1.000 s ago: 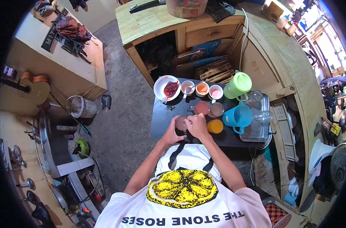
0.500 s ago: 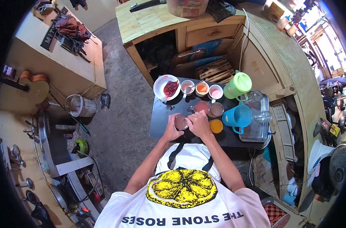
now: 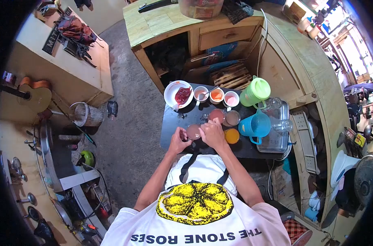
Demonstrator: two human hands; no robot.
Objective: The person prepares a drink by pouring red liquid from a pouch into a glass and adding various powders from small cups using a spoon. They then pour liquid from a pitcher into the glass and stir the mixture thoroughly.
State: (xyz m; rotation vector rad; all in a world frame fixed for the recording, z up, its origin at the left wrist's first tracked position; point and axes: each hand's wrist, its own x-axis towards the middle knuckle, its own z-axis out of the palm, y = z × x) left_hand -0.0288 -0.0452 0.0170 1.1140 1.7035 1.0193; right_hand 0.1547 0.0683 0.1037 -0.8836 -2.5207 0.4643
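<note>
A glass of brownish-pink drink (image 3: pixel 193 132) stands near the front of a low black table (image 3: pixel 170 130). My right hand (image 3: pixel 212 134) grips it from the right side; the handle, if any, is hidden. To its left, my left hand (image 3: pixel 179 140) is curved with thumb and fingers apart, close beside the glass. Just beyond my right hand are a glass of reddish-pink drink (image 3: pixel 216 115) and a glass of brown drink (image 3: pixel 232 118). A glass of orange drink (image 3: pixel 231 136) stands to its right.
Behind are a white bowl (image 3: pixel 168 95) holding a red packet, a cup with a spoon (image 3: pixel 200 94), a cup of orange contents (image 3: pixel 216 96) and a pink one (image 3: pixel 231 99). Right: a green pitcher (image 3: pixel 256 92), a blue pitcher (image 3: pixel 254 125), a tray (image 3: pixel 272 144) with glass jars.
My left hand has loosened from around the glass and shifted slightly left. The glass sits a little further left, with my right hand still at its right side.
</note>
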